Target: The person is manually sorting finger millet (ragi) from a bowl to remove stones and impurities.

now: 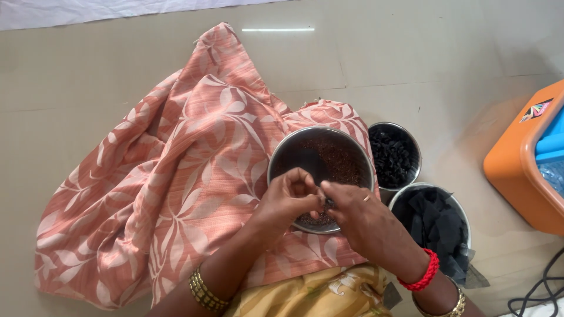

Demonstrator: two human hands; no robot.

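We pinch a small dark piece (328, 202) between fingers of left hand (291, 196) and right hand (358, 214), both closed narrow on it, directly above the steel bowl (294, 154) of reddish-brown seeds (343, 164).

The steel bowl of brown seeds (322, 170) is hemmed in on its right by a bowl of black pieces (395, 155) and a bowl of dark scraps (436, 220), all touching. Beyond those, an orange crate (517, 170) stands apart. Above the seed bowl, bare floor (382, 58) lies open. Peach cloth (176, 176) spreads to its left.
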